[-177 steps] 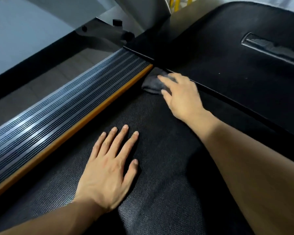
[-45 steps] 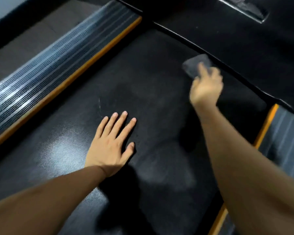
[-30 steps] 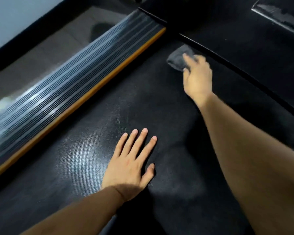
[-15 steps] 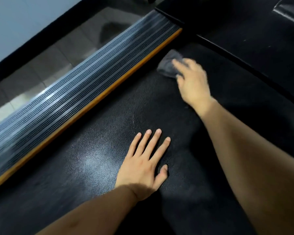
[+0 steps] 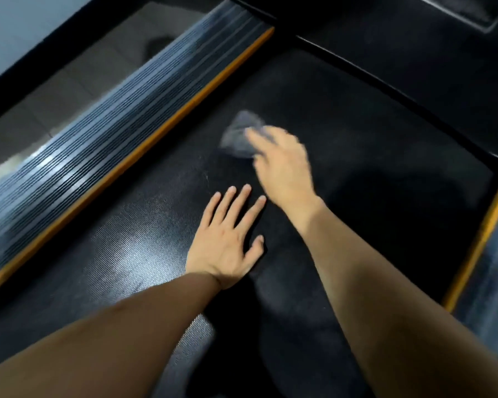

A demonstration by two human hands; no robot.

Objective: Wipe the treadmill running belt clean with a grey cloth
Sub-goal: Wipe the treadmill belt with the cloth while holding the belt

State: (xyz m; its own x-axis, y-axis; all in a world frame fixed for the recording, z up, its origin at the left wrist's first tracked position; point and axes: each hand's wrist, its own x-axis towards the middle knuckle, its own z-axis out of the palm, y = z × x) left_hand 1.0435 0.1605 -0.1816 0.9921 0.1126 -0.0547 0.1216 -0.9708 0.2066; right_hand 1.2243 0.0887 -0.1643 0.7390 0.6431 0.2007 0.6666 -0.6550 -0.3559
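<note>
Right hand (image 5: pixel 282 165) pressing grey cloth (image 5: pixel 239 136) onto running belt (image 5: pixel 357 139), blurred; left hand (image 5: pixel 227 237) lying flat, empty. Risk: cloth bunching under fingers, leaving streaks.

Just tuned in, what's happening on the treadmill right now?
A person is wiping the treadmill belt by hand. The right hand presses a grey cloth onto the belt near its middle, blurred with motion. The left hand lies flat on the belt with fingers spread, bracing. Ribbed side rails with orange edging flank the belt on both sides.
</note>
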